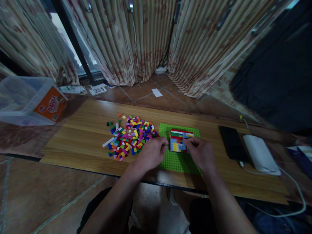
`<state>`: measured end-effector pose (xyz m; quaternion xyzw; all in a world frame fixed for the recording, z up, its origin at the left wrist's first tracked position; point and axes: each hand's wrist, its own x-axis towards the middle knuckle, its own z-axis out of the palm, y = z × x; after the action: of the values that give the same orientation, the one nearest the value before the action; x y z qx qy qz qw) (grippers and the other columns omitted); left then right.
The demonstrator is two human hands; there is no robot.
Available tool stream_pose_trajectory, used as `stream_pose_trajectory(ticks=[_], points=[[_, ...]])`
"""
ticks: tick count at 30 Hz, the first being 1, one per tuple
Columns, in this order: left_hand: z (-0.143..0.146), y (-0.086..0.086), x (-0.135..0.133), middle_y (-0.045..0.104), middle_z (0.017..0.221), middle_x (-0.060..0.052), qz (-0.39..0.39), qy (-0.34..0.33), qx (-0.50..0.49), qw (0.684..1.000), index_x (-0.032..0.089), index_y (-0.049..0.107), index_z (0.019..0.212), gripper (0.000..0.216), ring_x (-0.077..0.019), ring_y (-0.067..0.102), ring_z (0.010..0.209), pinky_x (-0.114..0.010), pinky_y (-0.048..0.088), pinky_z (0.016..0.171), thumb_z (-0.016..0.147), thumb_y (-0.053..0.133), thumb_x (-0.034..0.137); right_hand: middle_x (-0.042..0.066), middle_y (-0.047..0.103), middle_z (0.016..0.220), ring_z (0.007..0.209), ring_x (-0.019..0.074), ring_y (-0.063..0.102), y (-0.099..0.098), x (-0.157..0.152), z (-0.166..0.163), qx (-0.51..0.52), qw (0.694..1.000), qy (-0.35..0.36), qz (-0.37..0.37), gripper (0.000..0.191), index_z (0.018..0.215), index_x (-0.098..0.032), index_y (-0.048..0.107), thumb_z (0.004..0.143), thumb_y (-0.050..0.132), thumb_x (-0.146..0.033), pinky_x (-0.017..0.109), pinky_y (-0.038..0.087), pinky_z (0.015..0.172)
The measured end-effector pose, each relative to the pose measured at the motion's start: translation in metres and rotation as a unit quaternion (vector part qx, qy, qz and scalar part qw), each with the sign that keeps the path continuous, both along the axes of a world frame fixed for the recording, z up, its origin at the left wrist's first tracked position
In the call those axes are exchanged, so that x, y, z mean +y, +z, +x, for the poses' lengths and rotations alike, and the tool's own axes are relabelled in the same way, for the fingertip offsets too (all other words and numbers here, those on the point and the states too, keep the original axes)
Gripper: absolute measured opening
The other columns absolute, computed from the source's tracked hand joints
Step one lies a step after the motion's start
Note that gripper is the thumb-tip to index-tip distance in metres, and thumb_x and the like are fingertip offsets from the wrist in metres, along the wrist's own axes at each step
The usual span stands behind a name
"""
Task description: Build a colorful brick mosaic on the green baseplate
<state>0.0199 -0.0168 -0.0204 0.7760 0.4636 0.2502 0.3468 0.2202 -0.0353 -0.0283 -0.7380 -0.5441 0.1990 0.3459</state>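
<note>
A green studded baseplate point(179, 164) lies on the wooden bench top, bearing a low rectangular build of toy bricks point(177, 145) in red, white, blue, yellow and other colours. Over the build's right side is my right hand point(201, 152), its thumb and fingertips pinched together at the bricks; whatever they hold is too small to make out. My left hand point(154, 152) hovers by the plate's left edge with its fingers curled closed, and what is inside them is hidden. Just left of it spreads a loose pile of coloured bricks point(135, 135).
On the bench's right are a black phone point(233, 143) and a white power bank point(260, 154) with a cable. A clear plastic bin point(26, 100) with an orange label stands at far left. Curtains point(146, 42) hang behind; papers point(156, 93) lie on the tiled floor.
</note>
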Motion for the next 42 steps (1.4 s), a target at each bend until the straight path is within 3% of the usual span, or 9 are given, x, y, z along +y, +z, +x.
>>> stream_pose_trajectory(ticks=[8,11,14,17,21,24,32,38,42], points=[[-0.009,0.003,0.006,0.068,0.077,-0.002,0.017,0.007,-0.056,0.998,0.018,0.067,0.089,0.016,-0.0148,0.062,0.068,-0.025,0.044,0.063,0.087,0.051,0.016,0.003,0.062,0.055,0.051,0.0166,0.053,0.004,0.003,0.006,0.031,0.992,-0.098,0.074,0.039,0.064,-0.016,0.067,0.084,0.056,-0.049,0.028,0.036,0.05],[-0.019,0.005,0.013,0.068,0.077,-0.002,0.024,0.048,-0.087,0.995,0.017,0.068,0.09,0.016,-0.0145,0.062,0.068,-0.025,0.045,0.065,0.088,0.051,0.018,0.001,0.059,0.055,0.052,0.0152,0.053,0.008,0.001,-0.004,0.041,0.986,-0.09,0.131,0.038,0.064,-0.017,0.065,0.086,0.057,-0.047,0.027,0.037,0.051],[-0.033,0.006,0.022,0.069,0.079,-0.003,0.038,0.138,-0.146,0.979,0.017,0.068,0.089,0.015,-0.0145,0.062,0.069,-0.025,0.046,0.066,0.086,0.054,0.02,0.001,0.064,0.063,0.059,0.0156,0.058,0.01,-0.005,-0.025,0.068,0.986,-0.024,0.151,0.035,0.072,-0.017,0.068,0.089,0.056,-0.046,0.026,0.042,0.057],[-0.047,0.007,0.031,0.071,0.083,-0.004,0.038,0.242,-0.232,0.941,0.016,0.068,0.087,0.012,-0.0156,0.064,0.076,-0.025,0.049,0.07,0.082,0.058,0.02,0.0,0.067,0.071,0.066,0.0153,0.061,0.006,-0.012,-0.049,0.062,0.983,0.093,0.144,0.026,0.081,-0.019,0.07,0.09,0.057,-0.04,0.027,0.046,0.064],[-0.06,0.008,0.037,0.073,0.083,-0.003,0.018,0.313,-0.315,0.896,0.016,0.068,0.086,0.011,-0.0155,0.066,0.076,-0.025,0.051,0.068,0.079,0.061,0.02,0.002,0.069,0.084,0.078,0.0165,0.065,-0.001,-0.016,-0.073,0.014,0.967,0.22,0.125,0.017,0.091,-0.02,0.07,0.092,0.055,-0.028,0.028,0.048,0.072],[-0.063,0.008,0.036,0.073,0.082,-0.002,0.009,0.314,-0.321,0.894,0.017,0.068,0.085,0.01,-0.015,0.066,0.074,-0.025,0.052,0.067,0.078,0.061,0.019,0.004,0.07,0.09,0.084,0.0183,0.066,-0.005,-0.012,-0.081,-0.024,0.966,0.224,0.126,0.017,0.096,-0.02,0.069,0.093,0.053,-0.025,0.03,0.048,0.076],[-0.066,0.001,0.033,0.069,0.08,-0.002,0.023,0.266,-0.229,0.936,0.016,0.067,0.085,0.012,-0.0151,0.063,0.075,-0.025,0.049,0.07,0.081,0.057,0.019,0.01,0.069,0.1,0.089,0.0223,0.066,-0.014,0.01,-0.101,-0.086,0.968,0.201,0.123,0.026,0.106,-0.016,0.069,0.093,0.052,-0.031,0.033,0.05,0.078],[-0.064,0.004,0.031,0.069,0.076,-0.002,0.021,0.236,-0.203,0.95,0.017,0.067,0.085,0.012,-0.0147,0.062,0.069,-0.025,0.048,0.066,0.082,0.055,0.019,0.009,0.07,0.095,0.085,0.0225,0.066,-0.018,0.018,-0.113,-0.107,0.976,0.171,0.087,0.021,0.097,-0.017,0.073,0.092,0.055,-0.028,0.033,0.049,0.074],[-0.063,0.004,0.03,0.07,0.077,-0.003,0.02,0.232,-0.172,0.957,0.016,0.068,0.087,0.014,-0.0155,0.063,0.069,-0.026,0.048,0.065,0.083,0.055,0.022,0.007,0.07,0.089,0.082,0.0203,0.065,-0.015,0.018,-0.116,-0.061,0.978,0.164,0.117,0.021,0.091,-0.018,0.073,0.092,0.054,-0.026,0.031,0.048,0.074]])
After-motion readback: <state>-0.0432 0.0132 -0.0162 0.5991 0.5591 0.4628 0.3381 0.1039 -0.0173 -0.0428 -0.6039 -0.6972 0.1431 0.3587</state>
